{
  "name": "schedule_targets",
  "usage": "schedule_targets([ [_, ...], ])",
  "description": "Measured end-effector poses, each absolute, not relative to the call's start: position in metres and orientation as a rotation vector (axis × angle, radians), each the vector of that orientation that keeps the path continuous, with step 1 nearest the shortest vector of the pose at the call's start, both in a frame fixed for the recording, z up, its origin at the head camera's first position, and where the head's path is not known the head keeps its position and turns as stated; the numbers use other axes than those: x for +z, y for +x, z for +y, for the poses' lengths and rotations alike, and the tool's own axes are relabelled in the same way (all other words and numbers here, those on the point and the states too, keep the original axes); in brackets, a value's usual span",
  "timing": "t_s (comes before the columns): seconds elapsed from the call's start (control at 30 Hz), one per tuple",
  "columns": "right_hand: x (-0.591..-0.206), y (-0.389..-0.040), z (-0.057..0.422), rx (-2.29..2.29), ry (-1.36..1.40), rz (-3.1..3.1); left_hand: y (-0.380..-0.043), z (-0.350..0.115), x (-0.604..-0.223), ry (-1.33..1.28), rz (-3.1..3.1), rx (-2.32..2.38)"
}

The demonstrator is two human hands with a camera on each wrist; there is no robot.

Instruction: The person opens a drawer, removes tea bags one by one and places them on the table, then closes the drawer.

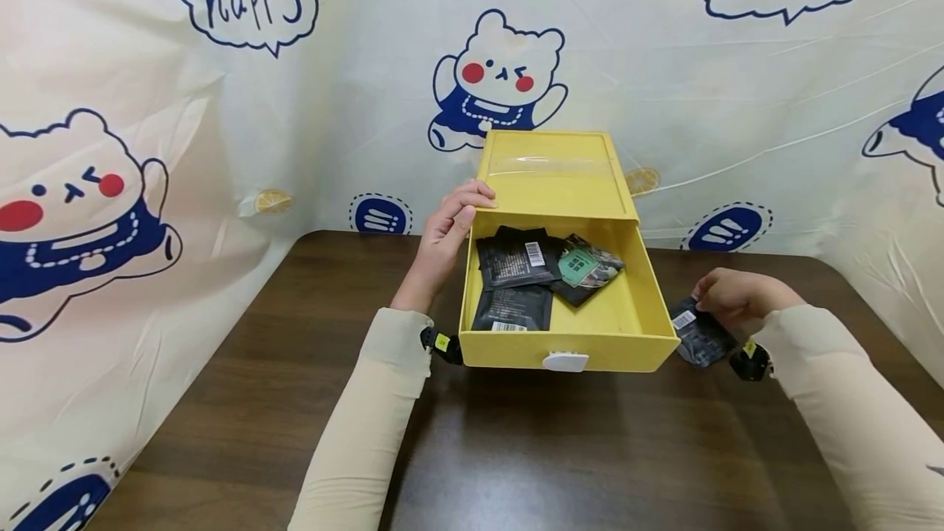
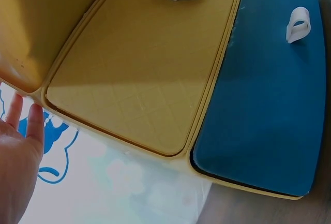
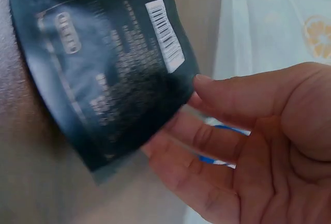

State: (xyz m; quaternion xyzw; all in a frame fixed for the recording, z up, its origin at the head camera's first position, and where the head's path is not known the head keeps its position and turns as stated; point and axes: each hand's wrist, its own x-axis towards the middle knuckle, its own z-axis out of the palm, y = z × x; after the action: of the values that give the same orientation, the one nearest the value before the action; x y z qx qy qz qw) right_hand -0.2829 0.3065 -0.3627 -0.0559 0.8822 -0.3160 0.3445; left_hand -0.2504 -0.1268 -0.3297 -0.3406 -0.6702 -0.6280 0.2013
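Observation:
My right hand (image 1: 741, 295) pinches a black sachet (image 1: 703, 334) by its edge, just right of the yellow drawer (image 1: 605, 318). In the right wrist view, thumb and fingers meet at the border of the sachet (image 3: 114, 74), whose printed side carries a white barcode. The drawer is pulled out, with a white handle (image 1: 565, 361) on its front. Inside lie several black sachets (image 1: 519, 260) and one with a green label (image 1: 578, 267). My left hand (image 1: 447, 236) touches the upper left edge of the yellow cabinet (image 1: 556, 170), its fingers extended.
In the left wrist view, a yellow drawer front (image 2: 129, 79) and a blue one (image 2: 264, 89) with a small white handle (image 2: 298, 25) show below. The cabinet stands on a dark wooden table (image 1: 295, 416). A printed curtain (image 1: 369, 88) hangs close behind it.

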Motion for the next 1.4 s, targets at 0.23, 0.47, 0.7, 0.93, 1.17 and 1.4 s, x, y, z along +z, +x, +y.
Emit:
schedule_targets([
  [0.23,-0.324,-0.276,0.285,-0.698,-0.316,2.482,-0.25,-0.127,-0.332,-0.951,-1.875,-1.759],
  [0.47,-0.259,-0.265,0.257,-0.618,-0.504,2.634,-0.252,-0.124,-0.329,-0.956,-1.856,-1.776],
  [0.7,-0.201,-0.248,0.228,-0.584,-0.561,2.751,-0.254,-0.12,-0.327,-0.973,-1.851,-1.782],
  [0.93,-0.163,-0.238,0.183,-0.565,-0.705,2.731,-0.253,-0.122,-0.329,-0.982,-1.792,-1.798],
  [1.17,-0.152,-0.225,0.126,-0.377,-0.923,2.651,-0.255,-0.122,-0.327,-0.994,-1.79,-1.772],
  [1.4,-0.166,-0.224,0.089,-0.218,-1.088,2.515,-0.251,-0.125,-0.33,-0.972,-1.831,-1.76],
])
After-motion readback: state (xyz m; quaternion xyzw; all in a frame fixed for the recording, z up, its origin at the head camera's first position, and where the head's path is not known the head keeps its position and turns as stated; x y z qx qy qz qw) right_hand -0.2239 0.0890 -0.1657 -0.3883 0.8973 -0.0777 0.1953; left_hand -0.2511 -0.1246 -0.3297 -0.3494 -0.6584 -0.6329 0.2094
